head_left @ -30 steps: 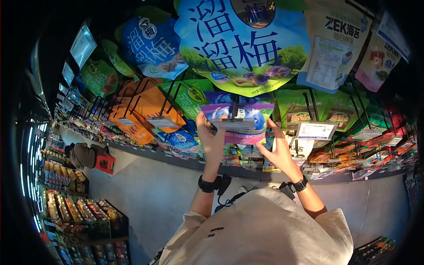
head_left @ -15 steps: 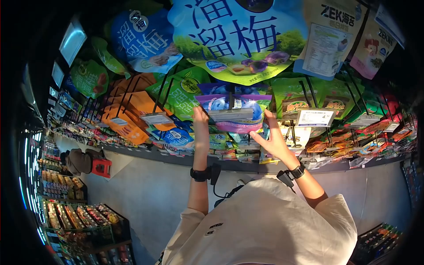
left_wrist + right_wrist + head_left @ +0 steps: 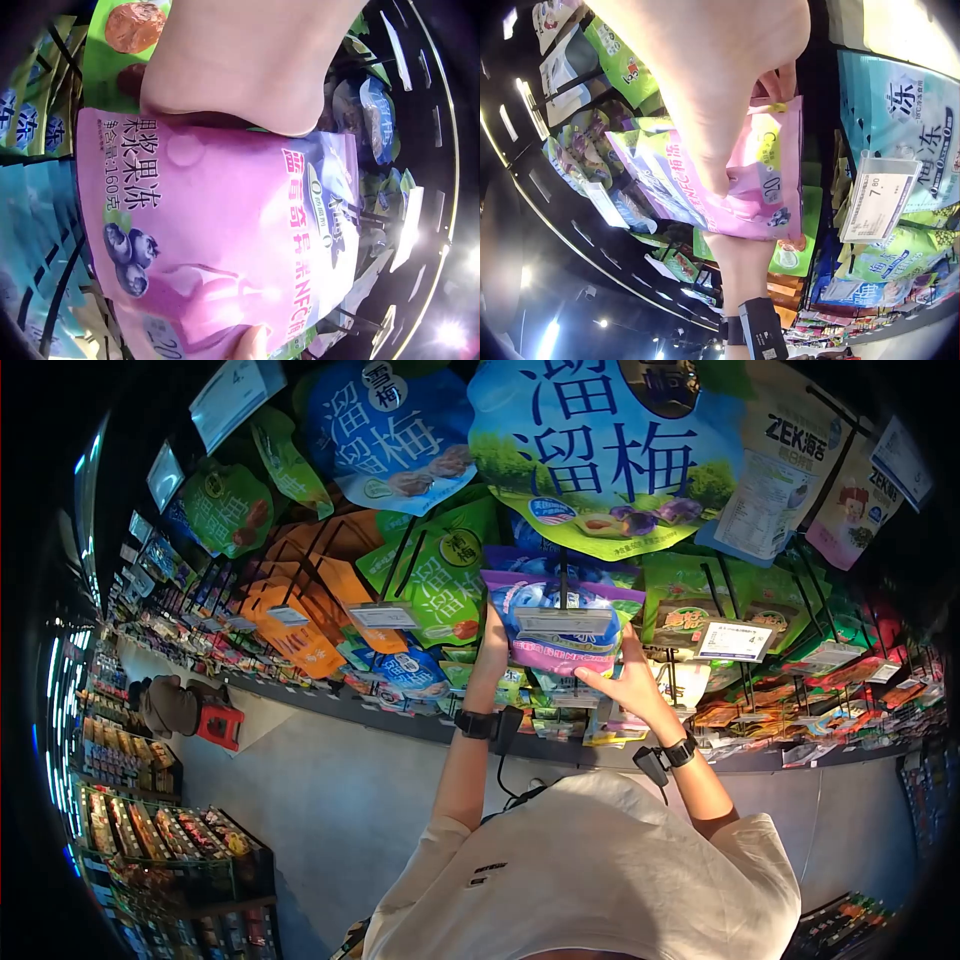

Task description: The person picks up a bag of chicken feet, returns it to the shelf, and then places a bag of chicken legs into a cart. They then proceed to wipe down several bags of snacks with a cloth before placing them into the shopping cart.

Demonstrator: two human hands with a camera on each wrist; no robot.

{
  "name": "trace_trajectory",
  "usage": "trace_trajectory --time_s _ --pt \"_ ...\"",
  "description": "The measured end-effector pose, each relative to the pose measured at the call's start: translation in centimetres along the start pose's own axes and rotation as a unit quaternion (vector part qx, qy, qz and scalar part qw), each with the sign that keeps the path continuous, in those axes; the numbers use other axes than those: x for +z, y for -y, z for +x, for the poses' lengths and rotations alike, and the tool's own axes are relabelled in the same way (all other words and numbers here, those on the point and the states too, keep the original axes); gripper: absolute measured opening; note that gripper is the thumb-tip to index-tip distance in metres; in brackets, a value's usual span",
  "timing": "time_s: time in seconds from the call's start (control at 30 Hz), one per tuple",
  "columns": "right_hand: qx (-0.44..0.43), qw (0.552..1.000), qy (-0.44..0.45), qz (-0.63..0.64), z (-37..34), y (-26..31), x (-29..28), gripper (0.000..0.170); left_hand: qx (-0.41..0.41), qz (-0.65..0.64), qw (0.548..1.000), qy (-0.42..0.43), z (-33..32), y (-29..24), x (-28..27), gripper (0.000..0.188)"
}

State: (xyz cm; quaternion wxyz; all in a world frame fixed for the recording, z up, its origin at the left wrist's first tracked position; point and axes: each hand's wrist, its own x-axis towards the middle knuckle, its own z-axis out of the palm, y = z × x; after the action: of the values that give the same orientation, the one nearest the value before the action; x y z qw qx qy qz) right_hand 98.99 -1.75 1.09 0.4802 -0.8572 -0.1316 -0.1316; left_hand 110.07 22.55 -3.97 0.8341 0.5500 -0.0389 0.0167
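Note:
A pink-and-purple pouch of blueberry jelly (image 3: 565,657) hangs on a rack hook, behind a price tag holder (image 3: 562,621). My right hand (image 3: 632,682) pinches its right side; the thumb (image 3: 718,176) presses the pink front while the fingers go behind. At the opposite side is my left hand (image 3: 489,658), its fingers hidden behind the pouch, so I cannot tell how they are bent. In the left wrist view that hand (image 3: 240,67) overlaps one edge of the pouch (image 3: 202,195), which shows printed blueberries. A similar blue-purple pouch (image 3: 612,573) hangs behind.
Green plum pouches (image 3: 445,585) and orange bags (image 3: 290,622) hang to the left. Green packs (image 3: 690,605) hang to the right, above a price card (image 3: 736,641). A large blue-green bag (image 3: 610,470) overhangs the hands. A person by a red stool (image 3: 219,726) is behind at left.
The head view has swung, shifting the shelf rightward in it. My left hand's fingers, earlier visible beside the pouch, have slipped behind its left edge. My right hand stays at the right side.

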Motion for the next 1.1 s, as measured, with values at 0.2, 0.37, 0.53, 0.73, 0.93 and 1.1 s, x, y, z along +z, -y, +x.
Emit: trace_trajectory --time_s 0.2,0.37,0.53,0.73,0.93,1.1 --pt "0.021 1.000 -0.005 0.021 -0.1 -0.2 0.5 0.106 0.009 0.024 0.999 0.019 -1.2 -1.7 1.1 0.051" --pt "0.046 0.996 0.004 0.080 -0.1 -0.5 0.4 0.106 0.026 0.051 0.998 0.023 -3.1 -3.4 2.7 0.055" --pt "0.046 0.996 0.003 0.073 -0.3 0.3 0.1 0.097 0.033 0.065 0.997 0.031 -4.2 -4.3 3.7 0.060" --pt "0.045 0.990 -0.003 0.134 -0.8 1.5 0.3 0.088 -0.021 0.035 0.999 0.002 -4.7 -4.7 4.8 0.067" --pt "0.072 0.990 0.023 0.118 -1.5 2.6 -0.5 0.092 -0.046 -0.036 0.998 0.023 -4.1 -4.2 4.0 0.066" --pt "0.052 0.995 0.028 0.082 -2.3 3.5 -0.2 0.101 -0.002 -0.116 0.992 0.047 -3.4 -3.9 3.2 0.068"
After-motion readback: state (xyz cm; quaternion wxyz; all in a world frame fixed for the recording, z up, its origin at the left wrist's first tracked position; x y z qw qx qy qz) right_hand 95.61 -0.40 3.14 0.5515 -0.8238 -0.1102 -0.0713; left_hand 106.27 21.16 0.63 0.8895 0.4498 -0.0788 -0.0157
